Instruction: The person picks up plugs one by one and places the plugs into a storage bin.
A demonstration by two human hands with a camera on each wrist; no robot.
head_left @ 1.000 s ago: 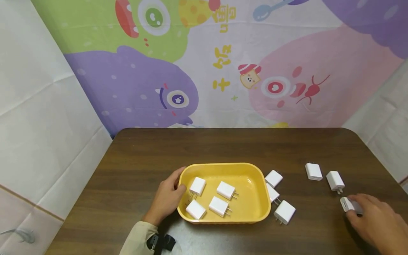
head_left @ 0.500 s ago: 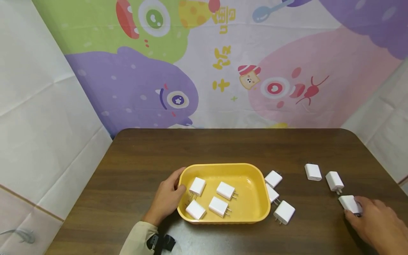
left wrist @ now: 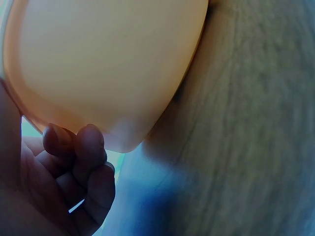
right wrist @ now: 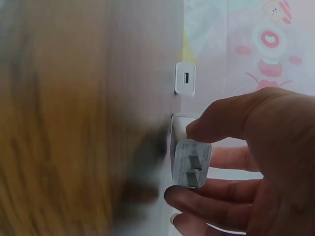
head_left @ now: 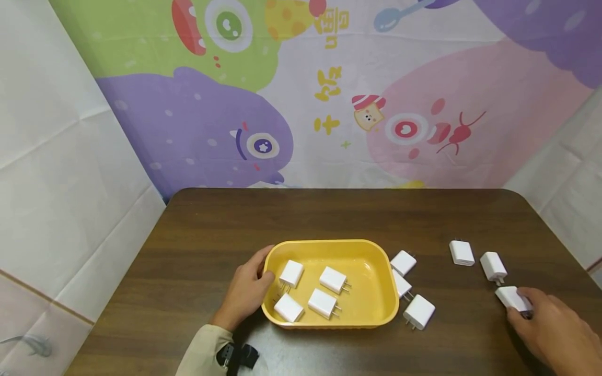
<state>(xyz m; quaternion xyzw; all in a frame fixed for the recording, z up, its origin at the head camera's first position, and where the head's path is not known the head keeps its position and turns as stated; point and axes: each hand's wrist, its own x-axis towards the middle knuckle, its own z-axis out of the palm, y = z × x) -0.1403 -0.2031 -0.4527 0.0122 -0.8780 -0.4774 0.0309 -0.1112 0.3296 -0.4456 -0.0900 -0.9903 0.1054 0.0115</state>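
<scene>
At the right of the table, my right hand (head_left: 555, 326) pinches a white USB wall charger (head_left: 511, 298) between thumb and fingers. In the right wrist view, the two flat prongs of this charger (right wrist: 192, 164) face the camera. My left hand (head_left: 244, 292) grips the left end of a yellow tray (head_left: 369, 300), thumb at the rim and fingers outside the wall. The left wrist view has those curled fingers (left wrist: 91, 152) against the outer wall of the tray (left wrist: 108, 64). Several white chargers (head_left: 323, 304) lie inside the tray, towards its left half.
Three chargers (head_left: 419, 312) lie just right of the tray, one partly hidden by its wall. Two others (head_left: 462, 253) (head_left: 494, 267) lie beyond my right hand. The brown wooden table (head_left: 226, 214) meets a cartoon-printed cloth (head_left: 320, 156) at its back edge.
The charger in my right hand has turned between the fingers, its port end swinging out of sight, and shifted slightly left. My left hand and the tray stay put.
</scene>
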